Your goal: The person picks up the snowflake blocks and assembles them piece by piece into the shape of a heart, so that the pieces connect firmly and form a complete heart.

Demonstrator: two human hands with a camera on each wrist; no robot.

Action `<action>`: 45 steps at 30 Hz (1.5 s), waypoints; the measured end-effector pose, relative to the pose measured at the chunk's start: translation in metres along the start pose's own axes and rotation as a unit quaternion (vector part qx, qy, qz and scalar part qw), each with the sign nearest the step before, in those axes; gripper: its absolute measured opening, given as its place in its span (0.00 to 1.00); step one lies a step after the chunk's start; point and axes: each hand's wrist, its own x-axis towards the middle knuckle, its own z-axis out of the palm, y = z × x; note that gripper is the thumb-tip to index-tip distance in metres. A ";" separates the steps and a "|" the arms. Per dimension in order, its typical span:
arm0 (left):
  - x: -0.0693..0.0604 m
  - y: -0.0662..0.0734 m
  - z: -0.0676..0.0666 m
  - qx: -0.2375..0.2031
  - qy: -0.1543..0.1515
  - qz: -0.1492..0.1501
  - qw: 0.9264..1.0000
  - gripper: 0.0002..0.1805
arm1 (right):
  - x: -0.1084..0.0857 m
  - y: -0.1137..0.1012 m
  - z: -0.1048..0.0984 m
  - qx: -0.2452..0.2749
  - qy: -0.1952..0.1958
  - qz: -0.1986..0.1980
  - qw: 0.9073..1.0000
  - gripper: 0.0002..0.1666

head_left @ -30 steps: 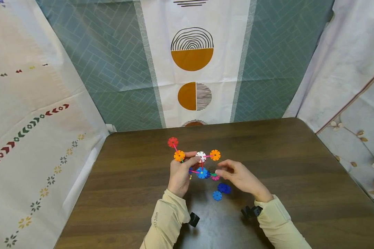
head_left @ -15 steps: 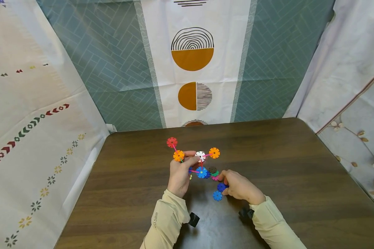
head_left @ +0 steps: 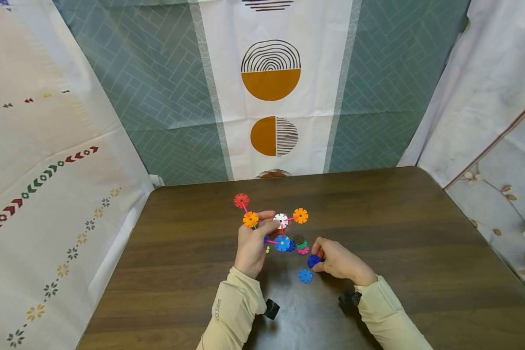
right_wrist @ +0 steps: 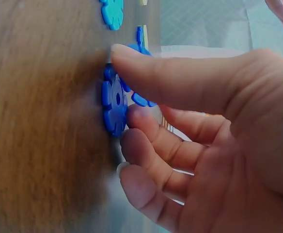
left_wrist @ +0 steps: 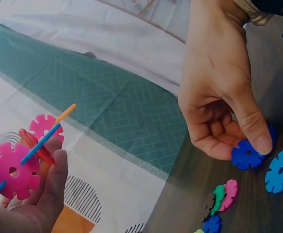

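Observation:
My left hand grips a structure of notched plastic discs joined edge to edge. Its white disc sits by the thumb, with orange, red and blue discs around it; discs seen edge-on look like thin bars. In the left wrist view a pink disc of the structure shows close up. Low over the table, my right hand pinches a dark blue notched disc between thumb and fingers. A second dark blue disc lies partly hidden behind the thumb in the right wrist view.
A lighter blue disc lies on the brown table just nearer than the right hand. Between the hands is a small cluster with a pink disc, a green disc and a brown disc. Patterned cloths hang behind.
My right hand first moved down from beside the structure to the dark blue discs, and its fingers now pinch one. My left hand holds the structure nearly still.

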 end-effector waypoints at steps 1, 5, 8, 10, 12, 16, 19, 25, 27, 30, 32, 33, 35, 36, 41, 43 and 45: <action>0.000 0.000 0.000 -0.001 -0.001 0.001 1.000 0.18 | 0.000 0.000 0.000 0.006 0.000 -0.001 1.000 0.17; -0.001 0.000 -0.001 -0.008 -0.007 0.004 1.000 0.21 | -0.001 0.002 -0.003 0.021 -0.006 -0.014 1.000 0.12; -0.001 0.000 -0.001 -0.008 -0.009 0.004 1.000 0.20 | -0.002 0.004 -0.007 0.032 -0.016 -0.034 0.999 0.10; -0.001 0.000 -0.002 -0.005 -0.009 0.003 1.000 0.18 | -0.002 0.004 -0.011 0.038 -0.016 -0.047 0.998 0.09; -0.001 0.000 -0.002 0.000 -0.010 0.003 1.000 0.18 | 0.000 0.004 -0.015 0.055 -0.003 -0.055 0.997 0.07; -0.001 0.000 -0.001 0.006 -0.012 0.000 1.000 0.18 | 0.003 0.000 -0.026 0.142 0.066 -0.067 0.985 0.06; -0.001 -0.001 -0.001 0.010 -0.013 -0.002 1.000 0.17 | 0.004 -0.006 -0.034 0.226 0.129 -0.097 0.961 0.08; -0.001 -0.003 0.001 0.017 -0.026 -0.008 0.999 0.14 | 0.004 -0.015 -0.041 0.310 0.206 -0.172 0.912 0.12; -0.001 -0.003 0.001 0.022 -0.032 -0.009 0.999 0.14 | 0.004 -0.017 -0.042 0.328 0.214 -0.188 0.901 0.13; -0.002 -0.002 0.002 0.034 -0.039 -0.014 0.999 0.15 | 0.005 -0.019 -0.042 0.350 0.220 -0.201 0.888 0.13; -0.002 -0.002 0.002 0.041 -0.042 -0.018 0.998 0.16 | 0.005 -0.021 -0.043 0.355 0.223 -0.203 0.885 0.12; -0.001 -0.003 0.003 0.044 -0.043 -0.020 0.998 0.16 | 0.005 -0.023 -0.043 0.358 0.224 -0.202 0.884 0.12; -0.001 -0.003 0.003 0.047 -0.048 -0.023 0.997 0.17 | 0.005 -0.024 -0.044 0.356 0.224 -0.199 0.885 0.12; -0.001 -0.003 0.004 0.047 -0.051 -0.024 0.997 0.17 | 0.005 -0.025 -0.044 0.356 0.223 -0.198 0.886 0.12; -0.001 -0.003 0.006 0.054 -0.062 -0.028 0.996 0.16 | 0.005 -0.027 -0.044 0.339 0.221 -0.196 0.893 0.12; -0.002 -0.003 0.006 0.058 -0.066 -0.030 0.996 0.18 | 0.005 -0.027 -0.043 0.337 0.213 -0.194 0.896 0.12; -0.002 -0.003 0.006 0.059 -0.070 -0.032 0.995 0.20 | 0.004 -0.027 -0.043 0.342 0.203 -0.194 0.897 0.12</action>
